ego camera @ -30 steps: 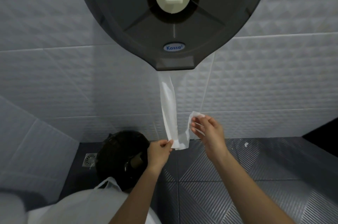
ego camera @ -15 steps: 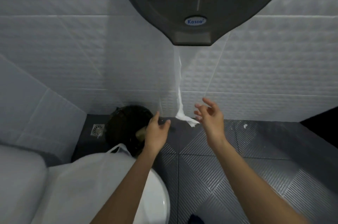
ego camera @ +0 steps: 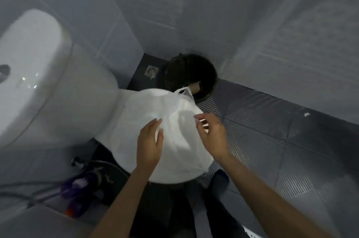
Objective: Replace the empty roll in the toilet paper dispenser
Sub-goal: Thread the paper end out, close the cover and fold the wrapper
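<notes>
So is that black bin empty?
Not empty. A brown cardboard tube leans inside the black bin, just behind the white bag. The rest is too dark to tell.

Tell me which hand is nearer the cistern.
Left. The left hand is over the bag, right of the cistern; the right hand is farther right, at the bag's far edge.

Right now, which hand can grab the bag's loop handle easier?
Probably the right hand: it hovers nearer the loop handle on the white bag. The left hand is farther, over the bag's middle.

Tiled bathroom: toilet, floor drain
</notes>
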The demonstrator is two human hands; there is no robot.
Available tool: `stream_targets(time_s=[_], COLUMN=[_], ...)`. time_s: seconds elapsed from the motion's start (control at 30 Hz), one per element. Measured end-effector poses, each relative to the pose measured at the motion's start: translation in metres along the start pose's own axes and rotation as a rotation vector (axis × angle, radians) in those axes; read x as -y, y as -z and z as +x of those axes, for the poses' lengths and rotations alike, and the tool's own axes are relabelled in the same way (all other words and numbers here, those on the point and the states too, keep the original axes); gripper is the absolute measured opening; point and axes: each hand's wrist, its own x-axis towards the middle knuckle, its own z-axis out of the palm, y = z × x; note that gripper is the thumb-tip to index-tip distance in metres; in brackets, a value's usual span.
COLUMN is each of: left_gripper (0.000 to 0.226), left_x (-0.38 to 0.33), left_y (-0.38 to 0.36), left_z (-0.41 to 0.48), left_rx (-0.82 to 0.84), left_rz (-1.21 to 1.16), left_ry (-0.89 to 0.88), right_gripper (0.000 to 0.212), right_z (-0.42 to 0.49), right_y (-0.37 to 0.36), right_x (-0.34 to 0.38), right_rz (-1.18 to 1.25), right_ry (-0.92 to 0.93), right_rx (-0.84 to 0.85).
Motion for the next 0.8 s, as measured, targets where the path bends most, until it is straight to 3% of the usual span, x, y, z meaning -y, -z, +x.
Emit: stream_targets(time_s=[0.1, 0.2, 0.33, 0.4, 0.5, 0.57, 0.67, 0.7, 0.8], left_gripper=[0.055, 0.063, 0.064, 0.078, 0.091, 0.080, 0.024, 0.021, 0.045], left_x=[0.053, 0.087, 0.118, 0.131, 0.148, 0.152, 0.152, 0.148, 0.130], left_y=[0.005, 0.005, 0.005, 0.007, 0.007, 0.006, 0.000, 0.000, 0.003], left_z=[-0.015, -0.024, -0.027, -0.024, -0.018, -0.013, -0.002, 0.003, 0.015], left_rx=[0.100, 0.245, 0.380, 0.431, 0.512, 0.496, 0.272, 0.234, 0.297], left_rz=[0.179, 0.267, 0.270, 0.296, 0.409, 0.437, 0.391, 0.347, 0.118], left_ry=[0.017, 0.053, 0.044, -0.006, -0.115, -0.161, -0.313, -0.321, -0.168], right_gripper=[0.028, 0.061, 0.098, 0.091, 0.031, 0.006, 0.008, 0.007, 0.013], right_z=[-0.021, -0.037, -0.048, -0.042, -0.026, -0.015, 0.001, 0.006, 0.013], right_y=[-0.046, -0.080, -0.107, -0.114, -0.114, -0.113, -0.114, -0.113, -0.105], right_x=[0.004, -0.004, -0.030, -0.043, -0.057, -0.058, -0.051, -0.048, -0.042], right_rz=[-0.278, -0.524, -0.945, -0.989, -0.913, -0.838, -0.722, -0.712, -0.830], right_ry=[0.306, 0.554, 0.591, 0.526, 0.552, 0.554, 0.432, 0.380, 0.398], right_rx=[0.202, 0.415, 0.571, 0.493, 0.296, 0.227, 0.183, 0.154, -0.003])
